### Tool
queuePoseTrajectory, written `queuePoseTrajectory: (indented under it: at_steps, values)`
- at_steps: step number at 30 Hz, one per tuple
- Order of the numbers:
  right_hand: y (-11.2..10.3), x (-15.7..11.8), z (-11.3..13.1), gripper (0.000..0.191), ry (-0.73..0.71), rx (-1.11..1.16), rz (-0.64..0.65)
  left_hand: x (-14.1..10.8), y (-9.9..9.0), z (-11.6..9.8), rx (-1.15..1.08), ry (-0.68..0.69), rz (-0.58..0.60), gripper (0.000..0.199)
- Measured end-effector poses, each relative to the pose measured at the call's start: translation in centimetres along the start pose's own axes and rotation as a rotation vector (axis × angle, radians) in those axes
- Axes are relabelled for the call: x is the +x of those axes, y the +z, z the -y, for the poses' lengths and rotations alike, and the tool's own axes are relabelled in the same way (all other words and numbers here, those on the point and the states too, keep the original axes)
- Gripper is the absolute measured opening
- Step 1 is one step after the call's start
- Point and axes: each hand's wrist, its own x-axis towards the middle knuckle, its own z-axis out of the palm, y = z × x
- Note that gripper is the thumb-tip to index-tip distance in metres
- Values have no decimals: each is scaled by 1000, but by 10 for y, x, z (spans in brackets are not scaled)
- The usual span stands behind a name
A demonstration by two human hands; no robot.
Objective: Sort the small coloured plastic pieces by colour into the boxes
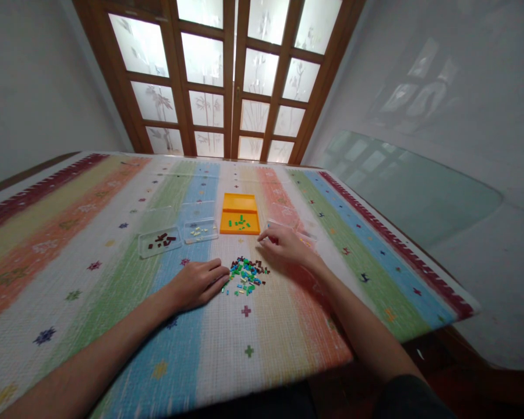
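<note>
A loose pile of small green, blue, brown and pale bricks (246,273) lies on the striped cloth. My left hand (201,282) rests at the pile's left edge, its fingers close together and touching the cloth and bricks; whether it holds one is too small to tell. Above and to the right of the pile is my right hand (279,243), fingers curled into a pinch near the orange box's lower right corner. Anything between those fingertips cannot be made out. Green bricks lie in the open orange box (240,202).
Left of the orange box are a clear tray (143,247) with brown bricks and another clear tray (201,238) with pale pieces. A third clear tray (272,223) is partly behind my right hand. Glazed wooden doors (233,87) stand beyond the table.
</note>
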Motion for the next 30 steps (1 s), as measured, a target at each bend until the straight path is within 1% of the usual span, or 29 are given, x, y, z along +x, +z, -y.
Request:
queuePoseTrajectory:
  at_steps: [3, 5, 7, 12, 16, 19, 27, 30]
  values:
    - [6, -3, 15, 13, -38, 90, 142, 0, 0, 0, 3, -4, 4, 33]
    - [9, -4, 22, 13, -57, 113, 183, 0, 1, 0, 5, 2, -4, 33]
    - [12, -5, 28, 15, -79, 85, 196, -1, 2, 0, 8, 6, -14, 34]
    - [18, -6, 37, 17, -65, -11, 197, -1, 2, 1, 25, 8, -6, 36]
    - [21, -7, 40, 17, -48, -14, 195, -1, 2, 1, 26, 4, -5, 36]
    - [23, -7, 41, 17, -35, -6, 170, -1, 2, 0, 31, 3, -3, 36]
    - [30, -7, 43, 10, -39, -26, 157, -1, 2, 0, 20, 2, -15, 35]
    - [28, -7, 44, 8, -35, -12, 153, -1, 2, 0, 33, 3, -11, 36]
